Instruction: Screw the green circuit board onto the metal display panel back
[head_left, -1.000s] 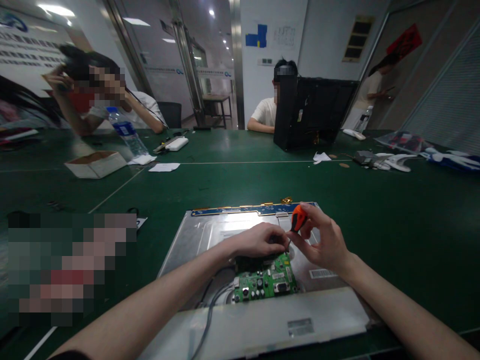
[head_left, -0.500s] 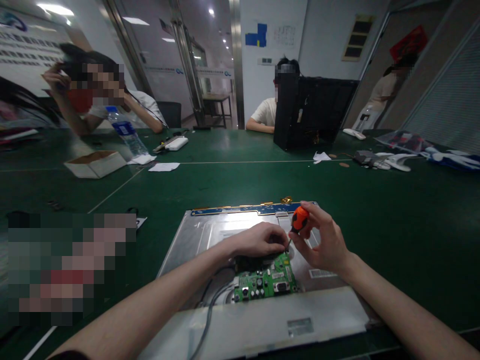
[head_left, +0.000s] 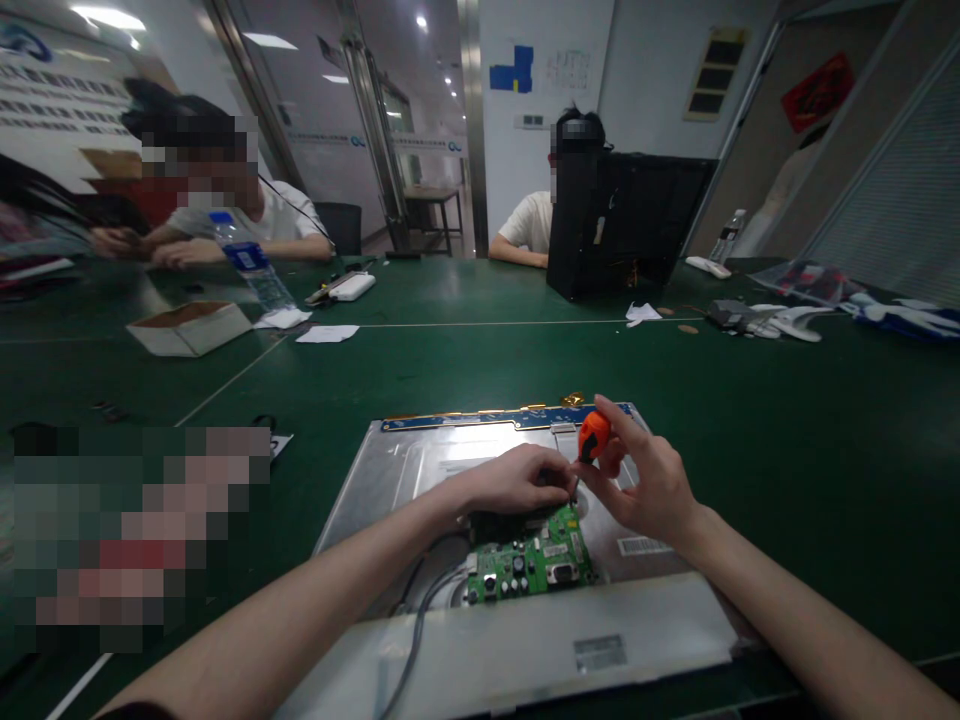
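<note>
Orange-handled screwdriver, light and stiff, sits clamped in the right hand by its grippy handle, while the left hand, fingers curled together, steadies the fragile green circuit board at its far edge.

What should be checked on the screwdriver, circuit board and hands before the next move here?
1. Right hand grips the orange screwdriver: ok.
2. Left hand rests at the far edge of the green circuit board, steadying near the tip: ok.
3. Screwdriver tip seated in a screw: cannot tell, fingers hide it.
4. Board lies flat on the metal panel: ok.
5. Grey cables lie left of the board, away from the tip: ok.
</note>
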